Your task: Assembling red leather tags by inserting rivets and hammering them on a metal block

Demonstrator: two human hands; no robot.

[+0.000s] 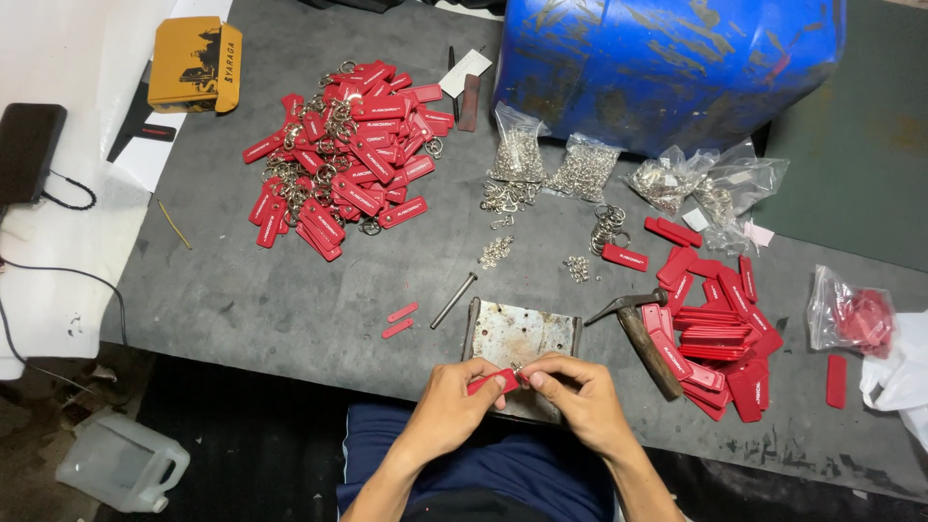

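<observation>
— Head view, hands?
— Left hand (447, 398) and right hand (578, 391) meet over the near edge of a metal plate (522, 333); the fingers of both pinch one red tag (495, 381) between them.

— Bench (290, 300) stock?
— Finished tags with rings, heap (343, 155), far left. Loose red tags, pile (720, 333), right. Hammer (643, 338) just beside the plate. Bags of metal rings (551, 164) at the back, before a blue drum (667, 68).

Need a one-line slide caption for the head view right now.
Left hand and right hand pinch a red tag over a metal plate, hammer alongside.
</observation>
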